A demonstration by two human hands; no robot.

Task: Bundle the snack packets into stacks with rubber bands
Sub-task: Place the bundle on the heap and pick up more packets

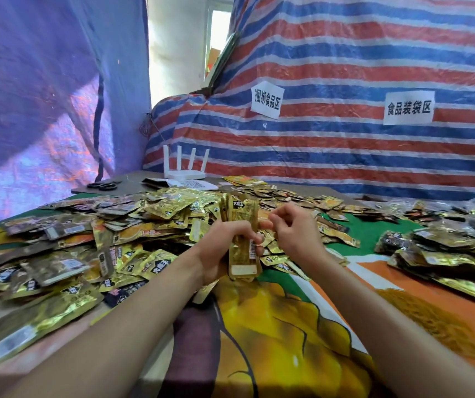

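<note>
Left hand grips the packet stack upright, probably steadying it for banding; right hand curls beside it, grasp unclear.

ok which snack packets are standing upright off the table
The gold stack gripped in the left hand; all the loose packets lie flat in piles.

I'm looking at a makeshift food-packing workshop: striped tarp walling it in, paper zone signs hanging up, snack packets heaping over the table.
</note>
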